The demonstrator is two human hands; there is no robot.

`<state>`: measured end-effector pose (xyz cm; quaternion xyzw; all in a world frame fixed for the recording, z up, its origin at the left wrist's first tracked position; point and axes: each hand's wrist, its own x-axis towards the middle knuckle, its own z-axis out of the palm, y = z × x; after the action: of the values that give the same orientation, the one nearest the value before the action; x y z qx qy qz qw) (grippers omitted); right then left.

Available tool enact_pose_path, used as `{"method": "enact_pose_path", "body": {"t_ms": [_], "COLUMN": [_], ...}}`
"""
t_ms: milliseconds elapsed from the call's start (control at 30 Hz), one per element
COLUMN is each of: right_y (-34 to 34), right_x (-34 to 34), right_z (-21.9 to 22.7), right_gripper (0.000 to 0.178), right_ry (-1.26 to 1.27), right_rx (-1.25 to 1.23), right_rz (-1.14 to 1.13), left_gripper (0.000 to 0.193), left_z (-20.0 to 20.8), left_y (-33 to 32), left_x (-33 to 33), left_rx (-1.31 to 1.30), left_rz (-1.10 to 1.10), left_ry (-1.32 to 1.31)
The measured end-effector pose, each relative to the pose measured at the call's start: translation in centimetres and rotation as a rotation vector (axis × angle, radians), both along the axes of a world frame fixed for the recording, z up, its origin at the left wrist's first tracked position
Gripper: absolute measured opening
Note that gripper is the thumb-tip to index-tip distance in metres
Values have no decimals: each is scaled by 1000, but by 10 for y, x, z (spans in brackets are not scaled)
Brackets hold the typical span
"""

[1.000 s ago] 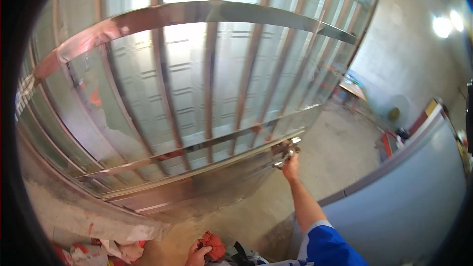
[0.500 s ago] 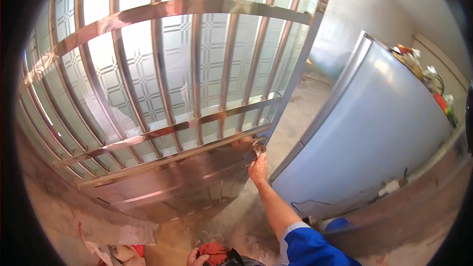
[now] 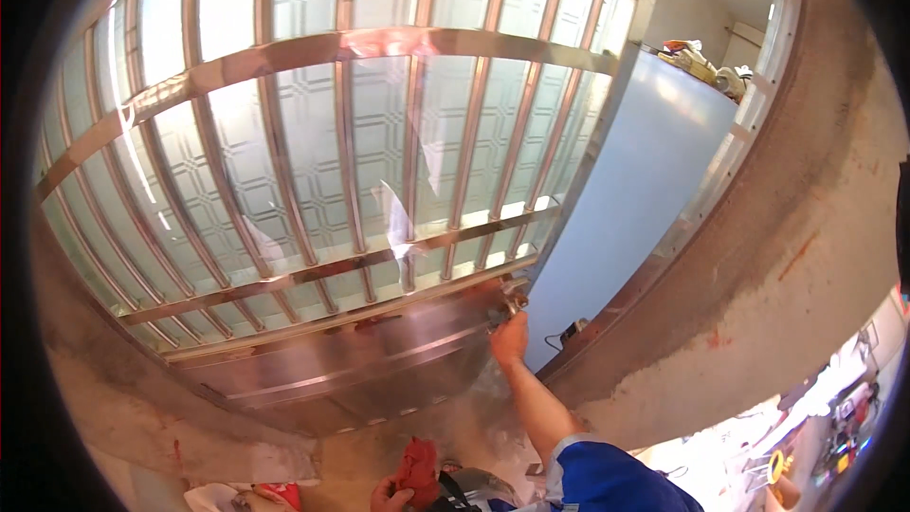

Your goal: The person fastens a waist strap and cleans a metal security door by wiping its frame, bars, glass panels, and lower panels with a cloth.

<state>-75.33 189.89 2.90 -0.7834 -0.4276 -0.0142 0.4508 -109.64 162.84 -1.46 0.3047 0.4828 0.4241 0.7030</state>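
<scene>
The right hand [image 3: 511, 339] is clamped on the metal handle [image 3: 515, 302] of a door [image 3: 379, 351]. The handle sits at the hand's far end, its upper part poking out beyond the fist, near the door's right edge and just below the barred section. The forearm reaches up to it from the lower right, bare up to a blue sleeve [image 3: 616, 476].

The left hand [image 3: 391, 495], low in the view and well apart from the handle, is closed on a red cloth [image 3: 418, 474]; the cloth bunches up above and to the right of the fingers, close to a black strap [image 3: 457, 493].

The door has metal bars [image 3: 351, 152] in front of patterned glass [image 3: 315, 133], with a plain shiny panel underneath. It stands partly open: through the gap to its right shows a pale blue fridge [image 3: 630, 171] with bags [image 3: 701, 64] on top. A rough wall [image 3: 806, 228] curves along the right. At the lower left, wrappers [image 3: 245, 498] lie on the floor [image 3: 360, 446].
</scene>
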Motion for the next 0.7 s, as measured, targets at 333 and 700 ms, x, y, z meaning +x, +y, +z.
{"method": "enact_pose_path", "body": {"t_ms": [333, 700], "right_y": [-2, 10], "right_x": [-9, 5], "right_z": [-5, -20], "right_gripper": [25, 30], "right_ry": [5, 37], "right_rx": [93, 70], "right_rz": [36, 152], "left_gripper": [43, 44], "left_z": [-27, -128], "left_y": [10, 38], "left_x": [-40, -27], "left_rx": [123, 376], "left_rz": [51, 117], "left_ry": [-177, -194]}}
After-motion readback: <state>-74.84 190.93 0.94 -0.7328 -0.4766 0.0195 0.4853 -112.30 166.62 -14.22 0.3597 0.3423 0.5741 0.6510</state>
